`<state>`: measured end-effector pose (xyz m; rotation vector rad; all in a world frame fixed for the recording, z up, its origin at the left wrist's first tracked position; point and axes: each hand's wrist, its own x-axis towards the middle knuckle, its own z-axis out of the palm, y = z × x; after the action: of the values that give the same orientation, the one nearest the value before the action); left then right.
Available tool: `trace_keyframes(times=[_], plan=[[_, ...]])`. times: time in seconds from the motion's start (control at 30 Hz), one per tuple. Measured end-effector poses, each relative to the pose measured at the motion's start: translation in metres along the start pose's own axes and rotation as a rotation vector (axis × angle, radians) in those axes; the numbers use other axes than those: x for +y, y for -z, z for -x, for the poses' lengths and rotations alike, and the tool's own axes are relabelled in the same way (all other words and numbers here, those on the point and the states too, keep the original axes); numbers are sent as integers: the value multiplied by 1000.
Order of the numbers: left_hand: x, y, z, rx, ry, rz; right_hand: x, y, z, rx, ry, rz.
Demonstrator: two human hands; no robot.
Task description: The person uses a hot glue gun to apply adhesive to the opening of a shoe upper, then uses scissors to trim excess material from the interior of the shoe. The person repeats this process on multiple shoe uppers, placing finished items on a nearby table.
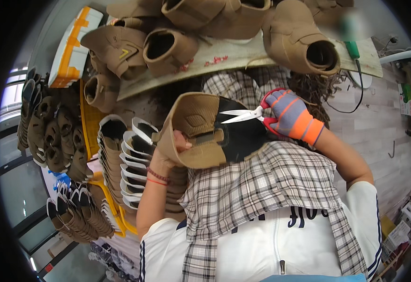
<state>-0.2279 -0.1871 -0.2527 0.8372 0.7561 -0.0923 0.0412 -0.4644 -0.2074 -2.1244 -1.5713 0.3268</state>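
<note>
Flat shoe upper [200, 157]: tan with black lining, held over the plaid apron [261, 181], just off the surface's near edge.
Left hand [181, 142]: bare, fingers grasping the upper's left side.
Right hand [293, 114]: in a grey-orange glove, fingers gripping the red-handled scissors [244, 115].
Blades: parted, over the black lining.
Surface [245, 52]: brown shoes [304, 44] along its near edge; pink scraps [216, 60] between them.
</note>
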Motion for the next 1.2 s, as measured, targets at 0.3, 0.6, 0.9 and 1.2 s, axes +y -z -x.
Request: trace_keyframes(times=[0.3,0.6,0.9,1.2], plan=[[-49,-22,-23,126,-243,345,12,-42,-24,-82,76,2],[-51,-26,-31,62,-283,324,7,-51,-43,-203,81,225],[-38,-44,-22,54,-313,255,1,-36,-37,-8,85,164],[-50,-42,-17,305,-332,373,3,-29,-34,-110,-45,181]])
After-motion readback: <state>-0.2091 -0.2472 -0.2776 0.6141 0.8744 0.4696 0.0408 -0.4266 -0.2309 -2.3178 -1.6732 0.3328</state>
